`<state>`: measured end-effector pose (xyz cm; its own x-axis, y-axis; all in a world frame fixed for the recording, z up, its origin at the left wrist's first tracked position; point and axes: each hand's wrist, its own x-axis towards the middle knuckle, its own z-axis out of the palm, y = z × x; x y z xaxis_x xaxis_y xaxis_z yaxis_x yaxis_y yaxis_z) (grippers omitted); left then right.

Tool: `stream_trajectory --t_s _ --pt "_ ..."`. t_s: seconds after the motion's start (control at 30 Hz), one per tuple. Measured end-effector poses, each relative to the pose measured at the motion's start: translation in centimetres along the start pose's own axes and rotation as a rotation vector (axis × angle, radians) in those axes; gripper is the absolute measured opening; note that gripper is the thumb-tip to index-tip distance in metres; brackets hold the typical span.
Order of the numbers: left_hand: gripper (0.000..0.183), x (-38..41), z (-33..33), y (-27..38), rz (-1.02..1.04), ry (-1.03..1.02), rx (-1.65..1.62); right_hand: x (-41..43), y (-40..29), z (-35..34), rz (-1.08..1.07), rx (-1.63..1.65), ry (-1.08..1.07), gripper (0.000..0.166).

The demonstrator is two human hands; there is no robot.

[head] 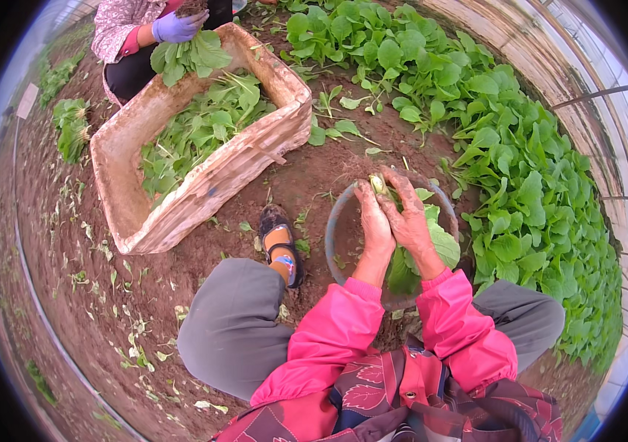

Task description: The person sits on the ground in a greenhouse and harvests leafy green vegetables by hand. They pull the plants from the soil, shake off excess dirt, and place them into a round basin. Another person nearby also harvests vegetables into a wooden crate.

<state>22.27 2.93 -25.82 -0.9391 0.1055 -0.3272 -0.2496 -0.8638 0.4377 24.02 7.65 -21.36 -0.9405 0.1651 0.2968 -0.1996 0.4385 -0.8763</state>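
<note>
Both of my hands are cupped together around the stem end of a bunch of leafy greens [444, 246]. My left hand [373, 221] presses against one side, and my right hand [411, 218] wraps the other with its fingers pointing away from me. Pale cut-looking stem ends [378, 183] and fine soil-coloured roots [359, 167] stick out past my fingertips. The broad leaves hang back under my right wrist. Beneath the hands is a round hoop-like rim [331, 237], blue-grey and muddy; my arms hide part of it.
A worn foam box [270, 135] holding loose greens [209, 132] stands ahead to the left. Behind it, another person's gloved hand [180, 26] holds a rooted bunch. Dense growing greens [535, 193] line the right. Bundled greens [72, 130] lie far left on soil [170, 282] scattered with leaves.
</note>
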Motion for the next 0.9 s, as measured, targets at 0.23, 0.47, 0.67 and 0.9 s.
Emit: stream_trajectory --t_s 0.23,0.47,0.67,0.9 --pt "0.034 -0.4 0.9 0.4 0.025 -0.122 -0.047 0.2 1.1 -0.7 -0.187 -0.248 -0.043 0.044" --pt "0.034 -0.4 -0.1 1.8 -0.055 -0.24 0.031 -0.2 1.0 -0.7 -0.137 -0.288 -0.172 0.051" --pt "0.031 -0.1 -0.8 2.5 -0.036 -0.204 0.042 -0.9 1.7 0.1 -0.061 -0.065 -0.142 0.046" --pt "0.03 0.8 -2.0 2.1 -0.014 -0.257 0.093 -0.4 1.1 1.3 -0.045 0.1 -0.15 0.054"
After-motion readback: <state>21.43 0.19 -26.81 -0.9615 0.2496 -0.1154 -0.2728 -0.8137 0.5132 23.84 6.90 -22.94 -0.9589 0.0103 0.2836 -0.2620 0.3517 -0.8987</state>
